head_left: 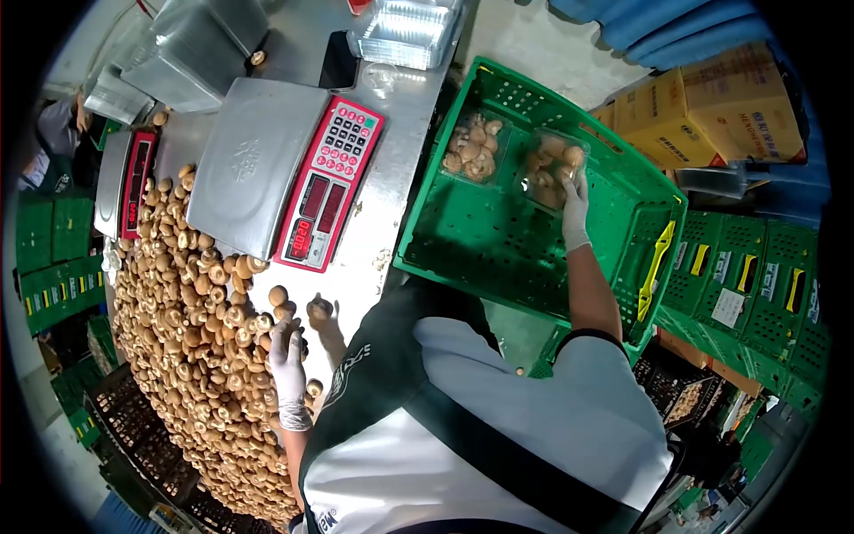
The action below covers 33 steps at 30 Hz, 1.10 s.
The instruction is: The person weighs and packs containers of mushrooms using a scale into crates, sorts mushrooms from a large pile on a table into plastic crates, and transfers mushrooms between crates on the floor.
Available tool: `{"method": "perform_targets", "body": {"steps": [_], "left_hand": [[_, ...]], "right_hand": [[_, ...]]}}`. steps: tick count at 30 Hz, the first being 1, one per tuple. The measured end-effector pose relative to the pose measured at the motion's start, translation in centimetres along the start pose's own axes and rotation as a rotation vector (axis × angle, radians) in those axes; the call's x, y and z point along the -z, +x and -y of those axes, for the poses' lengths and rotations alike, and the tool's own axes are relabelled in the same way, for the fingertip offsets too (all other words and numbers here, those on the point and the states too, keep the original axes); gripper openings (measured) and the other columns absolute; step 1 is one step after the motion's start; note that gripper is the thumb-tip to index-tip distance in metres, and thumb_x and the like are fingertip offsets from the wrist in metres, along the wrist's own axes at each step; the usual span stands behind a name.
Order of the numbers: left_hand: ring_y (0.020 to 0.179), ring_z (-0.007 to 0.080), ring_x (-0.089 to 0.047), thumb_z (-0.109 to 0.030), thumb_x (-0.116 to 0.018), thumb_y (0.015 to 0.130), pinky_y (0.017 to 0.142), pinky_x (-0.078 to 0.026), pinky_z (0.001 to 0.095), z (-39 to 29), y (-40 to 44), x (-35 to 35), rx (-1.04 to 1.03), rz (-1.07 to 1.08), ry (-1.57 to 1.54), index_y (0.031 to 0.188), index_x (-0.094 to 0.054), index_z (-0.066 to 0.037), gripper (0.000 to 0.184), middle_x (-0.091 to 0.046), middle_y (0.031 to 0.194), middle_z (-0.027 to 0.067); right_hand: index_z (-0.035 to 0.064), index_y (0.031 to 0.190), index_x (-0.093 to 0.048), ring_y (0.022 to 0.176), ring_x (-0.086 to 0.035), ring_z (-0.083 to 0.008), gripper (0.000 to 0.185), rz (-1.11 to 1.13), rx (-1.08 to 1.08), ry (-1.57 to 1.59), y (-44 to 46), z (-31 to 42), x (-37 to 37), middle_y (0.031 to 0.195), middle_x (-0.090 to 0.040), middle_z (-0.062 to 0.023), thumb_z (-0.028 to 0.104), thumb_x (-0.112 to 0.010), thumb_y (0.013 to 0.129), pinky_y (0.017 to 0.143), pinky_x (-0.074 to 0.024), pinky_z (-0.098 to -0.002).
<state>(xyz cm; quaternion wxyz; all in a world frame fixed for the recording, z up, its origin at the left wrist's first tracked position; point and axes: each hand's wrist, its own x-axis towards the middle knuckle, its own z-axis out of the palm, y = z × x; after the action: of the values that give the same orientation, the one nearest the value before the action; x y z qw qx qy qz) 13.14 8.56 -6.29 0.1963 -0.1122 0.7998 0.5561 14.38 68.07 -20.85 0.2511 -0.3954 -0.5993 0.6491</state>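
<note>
My gloved left hand (287, 369) is at the edge of the mushroom pile (200, 356), its fingers closed on a brown mushroom (284, 310) at the fingertips. Loose mushrooms lie close around it on the metal table (356, 231). On the other side, my gloved right hand (576, 209) reaches into a green crate (471, 249) and grips the near side of a clear plastic tray (544, 198) filled with mushrooms. Beside that tray, a second filled mushroom tray (473, 149) sits in the crate.
A red-framed scale (258, 169) stands on the table, with another scale (124, 182) behind it. Stacked clear trays (182, 58), more clear containers (405, 36) and a phone (339, 62) sit at the back. Cardboard boxes (703, 107) and green crates (738, 276) are at the right.
</note>
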Motion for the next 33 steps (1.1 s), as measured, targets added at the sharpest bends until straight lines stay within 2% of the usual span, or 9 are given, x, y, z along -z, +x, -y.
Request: {"method": "perform_targets", "body": {"steps": [2, 4, 6, 10, 12, 14, 16, 24, 33], "left_hand": [[0.109, 0.0173, -0.058, -0.008, -0.051, 0.098, 0.093, -0.045, 0.0264, -0.6, -0.4, -0.8, 0.054, -0.017, -0.068, 0.134, -0.048, 0.003, 0.038, -0.061, 0.121, 0.012], [0.107, 0.0174, -0.058, -0.008, -0.052, 0.098, 0.094, -0.045, 0.0275, -1.1, 0.1, -2.1, -0.022, -0.018, 0.025, 0.134, -0.048, 0.003, 0.038, -0.062, 0.118, 0.012], [0.11, 0.0194, -0.059, -0.01, -0.055, 0.096, 0.098, -0.043, 0.0302, -2.2, -0.1, -3.1, -0.083, -0.004, 0.098, 0.134, -0.048, 0.003, 0.04, -0.061, 0.122, 0.0147], [0.115, 0.0201, -0.057, -0.01, -0.055, 0.097, 0.099, -0.043, 0.0308, -1.6, -0.6, -3.8, -0.138, -0.045, 0.091, 0.134, -0.048, 0.003, 0.04, -0.059, 0.127, 0.0153], [0.114, 0.02, -0.057, -0.009, -0.056, 0.096, 0.099, -0.043, 0.0307, -1.6, -1.2, -4.1, -0.1, -0.068, 0.0, 0.134, -0.047, 0.003, 0.041, -0.059, 0.126, 0.0154], [0.112, 0.0202, -0.058, -0.01, -0.057, 0.096, 0.097, -0.044, 0.0305, -1.0, -1.5, -4.1, -0.087, -0.061, 0.023, 0.134, -0.049, 0.002, 0.04, -0.059, 0.123, 0.0154], [0.11, 0.0211, -0.06, -0.012, -0.058, 0.096, 0.097, -0.045, 0.0306, -0.6, -1.6, -4.2, -0.077, -0.068, 0.111, 0.131, -0.052, 0.001, 0.039, -0.062, 0.118, 0.0153], [0.114, 0.0218, -0.058, -0.009, -0.057, 0.095, 0.101, -0.042, 0.032, 1.1, -2.1, -5.7, -0.066, 0.059, -0.009, 0.133, -0.05, 0.003, 0.04, -0.062, 0.121, 0.0159], [0.11, 0.0219, -0.059, -0.007, -0.057, 0.094, 0.099, -0.043, 0.0317, -0.4, -2.5, -5.2, -0.077, 0.048, -0.02, 0.131, -0.051, 0.003, 0.039, -0.063, 0.117, 0.0152]], "right_hand": [[0.0025, 0.144, -0.041, 0.123, -0.049, -0.0204, 0.064, 0.019, -0.135, -0.015, 1.6, -2.9, -0.1, 0.134, -0.054, -0.0099, 0.031, -0.064, 0.091, 0.105, -0.0372, -0.0329], [0.0041, 0.143, -0.044, 0.128, -0.047, -0.0279, 0.067, 0.052, -0.129, -0.533, 3.1, -5.3, -1.2, 0.139, -0.051, -0.0162, 0.04, -0.064, 0.09, 0.106, -0.0358, -0.0356], [0.0018, 0.134, -0.052, 0.12, -0.052, -0.0325, 0.058, -0.253, 0.187, -1.02, 2.0, -4.4, -3.4, 0.132, -0.055, -0.0187, 0.033, -0.066, 0.088, 0.102, -0.0395, -0.0382], [-0.0005, 0.106, -0.06, 0.103, -0.058, -0.0284, 0.031, -0.178, 0.439, -0.64, -2.7, -1.8, -7.5, 0.118, -0.06, -0.0171, 0.021, -0.068, 0.085, 0.084, -0.0469, -0.0403], [-0.0003, 0.113, -0.058, 0.104, -0.06, -0.0263, 0.041, 0.093, -0.447, -0.148, -4.6, -3.5, -9.7, 0.123, -0.058, -0.0174, 0.031, -0.067, 0.088, 0.082, -0.0511, -0.0412], [0.0043, 0.142, -0.038, 0.121, -0.053, -0.0362, 0.068, 0.084, -0.912, 0.245, -5.9, -3.3, -13.2, 0.139, -0.046, -0.0201, 0.04, -0.064, 0.09, 0.1, -0.0447, -0.0459], [0.0084, 0.103, -0.056, 0.09, -0.061, -0.0185, 0.036, -0.048, -0.839, 0.493, -4.7, -5.4, -16.0, 0.095, -0.056, -0.0014, 0.038, -0.068, 0.087, 0.082, -0.0543, -0.037], [0.0135, 0.083, -0.053, 0.07, -0.055, -0.0151, 0.016, -0.222, -0.637, 0.808, -3.6, -6.0, -17.3, 0.073, -0.051, 0.002, 0.024, -0.06, 0.092, 0.062, -0.0469, -0.0296], [0.0095, 0.083, -0.056, 0.064, -0.047, -0.01, 0.006, -0.023, -0.231, 0.65, -6.7, 9.3, -9.4, 0.073, -0.048, 0.0021, 0.011, -0.058, 0.089, 0.059, -0.0402, -0.0253]]}}
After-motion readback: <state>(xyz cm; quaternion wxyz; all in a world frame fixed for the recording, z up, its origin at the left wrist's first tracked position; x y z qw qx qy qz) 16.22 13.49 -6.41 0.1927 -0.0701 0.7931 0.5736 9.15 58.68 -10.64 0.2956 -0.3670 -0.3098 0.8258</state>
